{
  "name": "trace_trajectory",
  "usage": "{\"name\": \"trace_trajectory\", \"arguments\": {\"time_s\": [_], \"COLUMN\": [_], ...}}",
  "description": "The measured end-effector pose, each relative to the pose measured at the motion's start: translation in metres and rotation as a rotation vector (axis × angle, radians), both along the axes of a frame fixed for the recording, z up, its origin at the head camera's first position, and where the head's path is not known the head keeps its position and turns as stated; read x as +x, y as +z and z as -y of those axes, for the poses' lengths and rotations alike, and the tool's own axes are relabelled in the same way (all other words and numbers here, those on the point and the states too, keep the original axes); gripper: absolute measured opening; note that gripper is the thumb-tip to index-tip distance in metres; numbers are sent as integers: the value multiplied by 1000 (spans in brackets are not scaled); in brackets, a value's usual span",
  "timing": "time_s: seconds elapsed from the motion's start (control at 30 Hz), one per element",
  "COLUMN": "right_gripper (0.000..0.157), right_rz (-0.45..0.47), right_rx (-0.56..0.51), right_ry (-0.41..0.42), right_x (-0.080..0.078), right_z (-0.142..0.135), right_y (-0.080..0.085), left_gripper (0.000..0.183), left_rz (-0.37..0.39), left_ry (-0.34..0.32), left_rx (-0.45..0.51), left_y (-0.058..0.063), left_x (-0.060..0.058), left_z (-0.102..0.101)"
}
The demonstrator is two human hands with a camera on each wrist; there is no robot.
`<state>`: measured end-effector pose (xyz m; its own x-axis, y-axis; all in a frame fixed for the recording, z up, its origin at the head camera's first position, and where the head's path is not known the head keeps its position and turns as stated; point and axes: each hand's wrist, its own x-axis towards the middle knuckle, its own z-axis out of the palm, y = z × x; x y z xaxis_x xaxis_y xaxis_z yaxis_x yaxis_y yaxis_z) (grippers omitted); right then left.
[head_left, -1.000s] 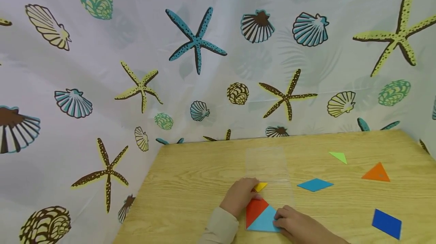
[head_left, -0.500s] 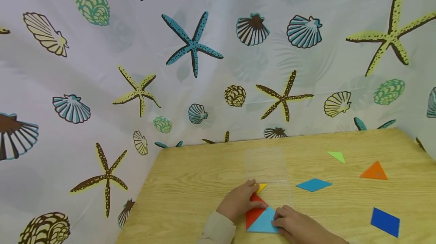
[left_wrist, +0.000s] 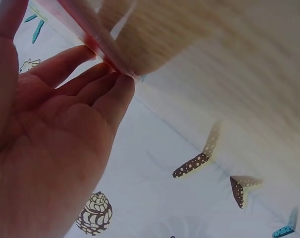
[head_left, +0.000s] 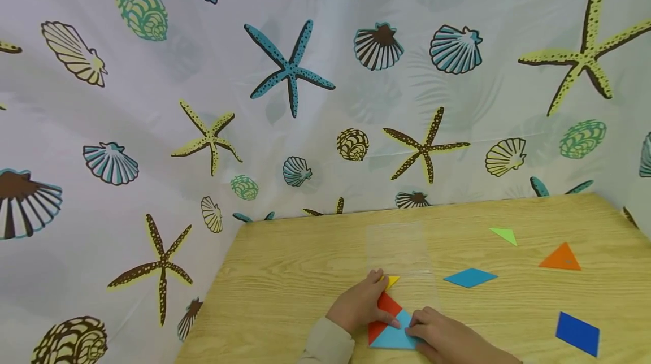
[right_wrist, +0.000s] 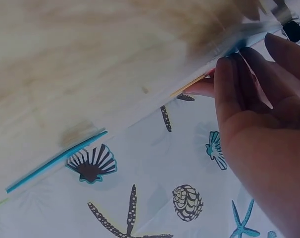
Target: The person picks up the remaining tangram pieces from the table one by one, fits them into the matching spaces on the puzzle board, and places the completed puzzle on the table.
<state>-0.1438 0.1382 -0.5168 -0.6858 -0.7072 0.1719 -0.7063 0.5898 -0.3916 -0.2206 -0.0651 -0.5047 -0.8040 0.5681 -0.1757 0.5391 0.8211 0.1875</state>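
My left hand (head_left: 362,303) lies flat on the wooden table (head_left: 285,273), its straight fingers resting on a red triangle (head_left: 389,303). In the left wrist view the fingertips (left_wrist: 121,84) touch the red piece's edge (left_wrist: 85,37). My right hand (head_left: 433,327) presses its fingers on a light blue triangle (head_left: 393,338) that lies against the red one. A small yellow piece (head_left: 392,281) pokes out just beyond the left fingers. All three pieces sit at the near end of a clear plastic sheet (head_left: 399,248).
To the right lie a blue rhombus (head_left: 470,277), a green triangle (head_left: 504,235), an orange triangle (head_left: 561,258) and a dark blue parallelogram (head_left: 577,333). A seashell-print curtain (head_left: 285,70) hangs behind and left of the table.
My left hand has slid a little nearer over the red triangle, which has turned and now shows less. The right hand has stayed on the light blue triangle.
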Motion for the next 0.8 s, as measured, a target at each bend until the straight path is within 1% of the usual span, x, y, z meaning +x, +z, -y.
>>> {"name": "trace_trajectory", "arguments": {"time_s": [0.1, 0.23, 0.33, 0.37, 0.43, 0.5, 0.57, 0.6, 0.67, 0.8], "right_gripper": [17, 15, 13, 13, 13, 13, 12, 12, 12, 14], "right_rz": [3, 69, 60, 74, 82, 104, 135, 142, 165, 191], "right_rx": [-37, -73, -113, -119, -121, -97, -46, -30, -14, -10], "right_ry": [33, 43, 56, 40, -31, -138, -270, -317, -371, -408], "right_x": [-1, -3, -3, -3, -2, -2, -1, -1, 0, 4], "right_z": [-7, -18, -28, -32, -41, -50, -60, -64, -75, -95], "right_y": [1, 2, 1, 1, 3, 6, 9, 10, 10, 9], "left_gripper": [95, 94, 94, 94, 95, 95, 95, 95, 95, 96], "left_rz": [-11, -21, -23, -23, -26, -26, -20, -17, -7, 13], "left_ry": [-5, -2, 4, 3, 0, -4, -7, -8, -9, -5], "left_rx": [-9, -20, -20, -19, -14, -10, -9, -8, -4, 13], "left_y": [2, 3, 0, 0, -1, -1, 0, 0, 0, 0], "left_x": [1, 1, 1, 0, 0, 0, 0, 0, 0, 0], "left_z": [-1, -2, -1, -2, -2, -2, -1, -1, -1, -1]}}
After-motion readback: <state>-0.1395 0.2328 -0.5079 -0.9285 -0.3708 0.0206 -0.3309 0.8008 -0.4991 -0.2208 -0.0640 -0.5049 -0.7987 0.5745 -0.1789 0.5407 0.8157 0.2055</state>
